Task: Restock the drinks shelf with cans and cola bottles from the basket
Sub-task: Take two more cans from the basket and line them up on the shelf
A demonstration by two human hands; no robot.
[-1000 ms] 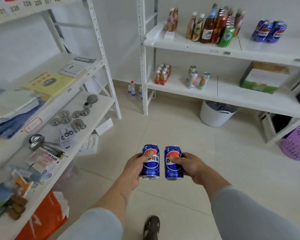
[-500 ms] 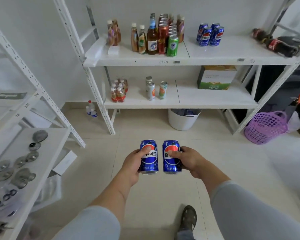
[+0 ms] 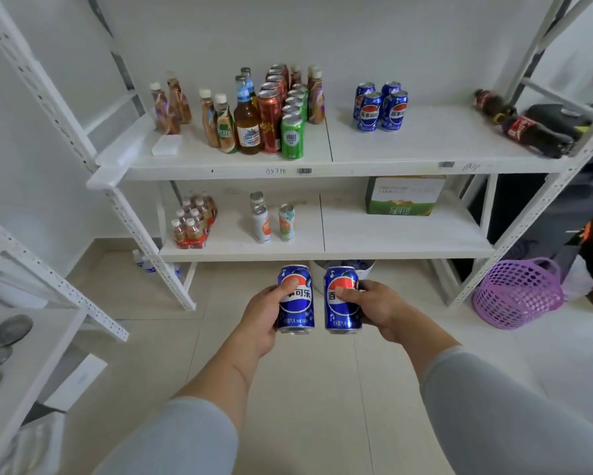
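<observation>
My left hand (image 3: 262, 311) grips a blue cola can (image 3: 297, 305) upright, and my right hand (image 3: 374, 308) grips a second blue cola can (image 3: 342, 306) beside it; the two cans stand a small gap apart in front of me. Ahead stands the white drinks shelf (image 3: 425, 145). Several matching blue cans (image 3: 380, 108) are grouped on its top board. Cola bottles (image 3: 524, 130) lie on their sides at that board's right end. A purple basket (image 3: 518, 296) sits on the floor at the right, beside the shelf's leg.
Mixed bottles and cans (image 3: 264, 114) crowd the top board's left half. The lower board carries a small bottle pack (image 3: 194, 222), slim cans (image 3: 273, 221) and a green carton (image 3: 404, 197). A white bucket (image 3: 317, 274) stands under the shelf. Another white rack (image 3: 21, 344) is at my left.
The view has swung right and drawn nearer the drinks shelf, which now fills the frame. Both hands keep holding their cans in the same pose.
</observation>
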